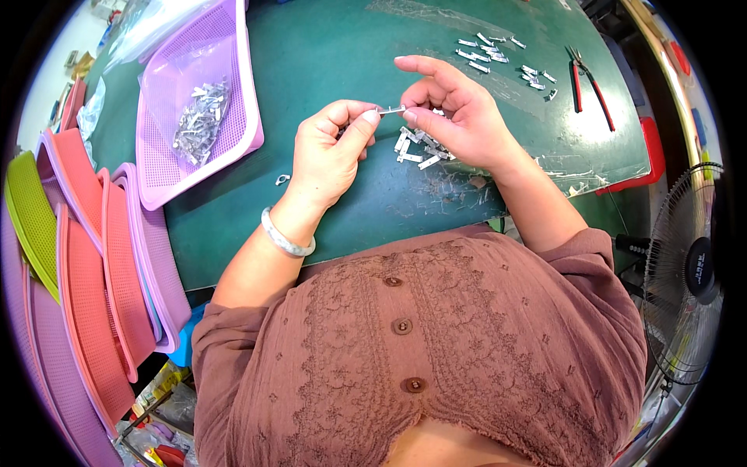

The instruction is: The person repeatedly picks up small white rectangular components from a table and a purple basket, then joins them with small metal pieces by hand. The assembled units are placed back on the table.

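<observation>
Between my two hands, over the green tabletop (373,222), is a small, slim silvery metal part (391,110). My left hand (331,148) pinches its left end between thumb and forefinger. The fingertips of my right hand (459,117) are closed on the other end, with one finger raised away. A loose pile of similar metal pieces (428,162) lies under and beside my right hand, partly covered by it. One small ring-shaped metal piece (282,180) rests left of my left wrist.
More metal pieces (480,68) are scattered at the far right, near red-handled cutting pliers (578,87). On the left stands a purple mesh basket (254,128) with a clear bag of metal pieces (204,124). Stacked coloured baskets (89,288) flank the table; a fan (677,268) stands right.
</observation>
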A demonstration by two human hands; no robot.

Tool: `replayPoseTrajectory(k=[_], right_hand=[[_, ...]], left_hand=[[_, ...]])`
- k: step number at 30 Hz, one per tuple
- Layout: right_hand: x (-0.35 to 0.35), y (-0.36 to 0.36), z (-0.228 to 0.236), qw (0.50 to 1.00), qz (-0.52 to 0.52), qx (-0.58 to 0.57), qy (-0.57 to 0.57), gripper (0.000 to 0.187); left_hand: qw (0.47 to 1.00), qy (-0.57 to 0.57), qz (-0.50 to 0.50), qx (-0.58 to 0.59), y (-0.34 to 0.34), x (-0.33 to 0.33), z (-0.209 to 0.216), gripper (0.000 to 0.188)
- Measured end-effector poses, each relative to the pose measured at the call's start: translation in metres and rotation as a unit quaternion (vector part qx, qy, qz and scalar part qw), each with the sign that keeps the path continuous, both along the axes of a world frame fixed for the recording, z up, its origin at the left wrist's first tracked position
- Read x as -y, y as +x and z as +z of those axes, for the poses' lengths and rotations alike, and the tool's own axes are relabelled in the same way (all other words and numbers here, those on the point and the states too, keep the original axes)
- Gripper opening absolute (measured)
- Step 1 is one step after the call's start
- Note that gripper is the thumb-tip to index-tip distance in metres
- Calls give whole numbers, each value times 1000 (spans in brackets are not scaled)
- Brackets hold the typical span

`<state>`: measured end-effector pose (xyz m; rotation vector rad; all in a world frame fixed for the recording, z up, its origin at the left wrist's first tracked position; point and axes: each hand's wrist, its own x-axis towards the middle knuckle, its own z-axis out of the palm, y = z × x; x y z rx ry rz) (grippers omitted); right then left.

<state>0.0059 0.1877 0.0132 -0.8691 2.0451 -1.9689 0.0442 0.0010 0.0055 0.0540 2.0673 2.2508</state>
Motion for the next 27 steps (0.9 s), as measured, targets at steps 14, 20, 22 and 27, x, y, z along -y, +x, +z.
replayPoseTrajectory(k=[14, 20, 22, 27], right_hand=[[0, 0, -1, 1000, -13, -5, 8, 47], [0, -1, -1, 994, -50, -87, 43, 49], [1, -1, 0, 990, -59, -117, 54, 51], [3, -1, -2, 981, -83, -168, 49, 49]], left_hand=[[999, -28, -2, -17, 1, -1, 0, 15], [999, -31, -5, -15, 2, -2, 2, 17], [999, -31, 0, -23, 2, -3, 2, 17], [992, -70, 16, -104, 1, -3, -3, 17]])
